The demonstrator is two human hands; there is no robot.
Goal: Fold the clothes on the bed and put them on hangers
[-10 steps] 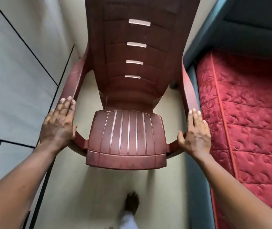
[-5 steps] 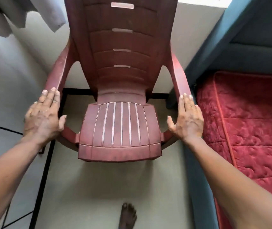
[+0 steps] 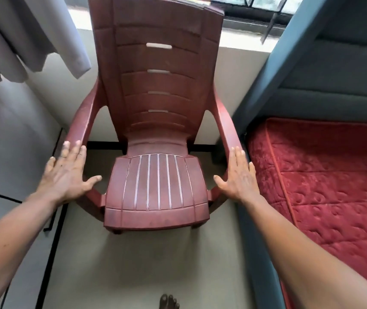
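Observation:
A dark red plastic armchair (image 3: pixel 155 179) stands on the floor in front of me, facing me. My left hand (image 3: pixel 67 172) lies flat with straight fingers on its left armrest. My right hand (image 3: pixel 239 175) lies flat, fingers straight, on the right armrest. The seat holds nothing. At the right is the bed, with a red quilted mattress (image 3: pixel 325 181) on it. No clothes or hangers show on the part of the bed in view.
A grey curtain (image 3: pixel 28 36) hangs at the upper left beside a window sill (image 3: pixel 242 41). The bed's blue-grey frame (image 3: pixel 265 85) runs close along the chair's right side. A wall stands at the left. My bare foot (image 3: pixel 169 302) is on the pale floor.
The chair has moved back toward the window wall and now rests on the floor. The view has tilted up, showing curtain and window. Both hands stayed flat on the armrests.

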